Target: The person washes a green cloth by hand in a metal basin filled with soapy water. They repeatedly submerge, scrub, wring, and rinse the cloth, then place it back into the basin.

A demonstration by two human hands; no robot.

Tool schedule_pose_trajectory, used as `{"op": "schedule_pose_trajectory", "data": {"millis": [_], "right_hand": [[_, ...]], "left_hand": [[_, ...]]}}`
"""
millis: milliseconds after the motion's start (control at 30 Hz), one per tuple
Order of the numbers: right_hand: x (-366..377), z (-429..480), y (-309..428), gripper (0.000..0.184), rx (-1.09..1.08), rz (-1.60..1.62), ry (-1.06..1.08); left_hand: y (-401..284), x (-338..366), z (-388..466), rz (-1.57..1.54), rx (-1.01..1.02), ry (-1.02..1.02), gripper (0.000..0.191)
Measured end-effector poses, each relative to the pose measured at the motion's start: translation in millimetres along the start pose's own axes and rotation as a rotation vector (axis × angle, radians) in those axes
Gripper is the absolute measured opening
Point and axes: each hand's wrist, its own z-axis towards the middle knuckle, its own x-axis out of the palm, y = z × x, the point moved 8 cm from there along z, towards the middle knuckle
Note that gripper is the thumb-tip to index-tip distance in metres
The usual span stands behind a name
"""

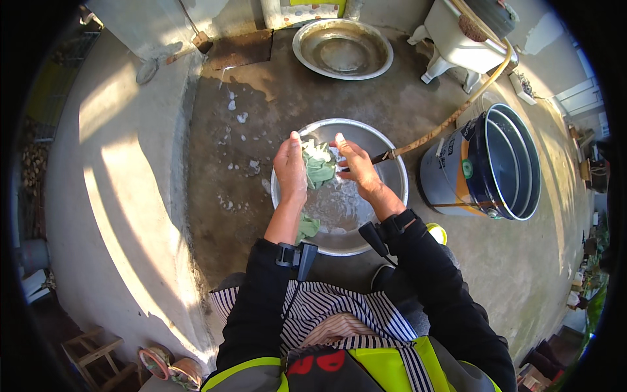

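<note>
My left hand point(292, 169) holds a bunched, wet green cloth point(319, 169) with a ruffled whitish part on top. The cloth is above a round metal basin point(343, 240) of sudsy water. To its right, my right hand point(358, 164) has its fingers apart, with the thumb raised. A tan hose point(431, 134) crosses the basin's right rim, and its dark end runs behind my right hand; whether the fingers touch it is unclear. Another piece of green cloth point(307, 227) lies at the basin's lower left, partly hidden by my left forearm.
A tall metal paint bucket point(453, 171) stands right of the basin. Beyond the basin, a larger metal basin point(343, 32) sits on the wet concrete, near a white washtub point(458, 36) on legs. A raised concrete ledge point(122, 196) runs along the left. Foam spots point(242, 117) dot the floor.
</note>
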Motion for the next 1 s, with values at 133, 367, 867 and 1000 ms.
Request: {"op": "schedule_pose_trajectory", "data": {"millis": [133,367,867,1000], "right_hand": [[43.0,-20.8,15.2,0.066,0.038,0.310,0.345],[39.6,-6.0,27.2,0.044,-0.121,0.496,0.430],[77.6,-27.7,19.1,0.044,0.191,0.436,0.426],[59.7,-13.3,36.0,0.037,-0.089,0.357,0.237]], "left_hand": [[-6.7,20.5,-11.4,-0.064,-0.011,0.185,0.042],[-50.6,-19.2,10.0,-0.056,0.085,0.066,0.034],[-99.1,-3.5,-15.6,-0.075,0.199,0.245,0.013],[-83.2,-9.3,-18.7,0.180,0.182,0.199,0.020]]}}
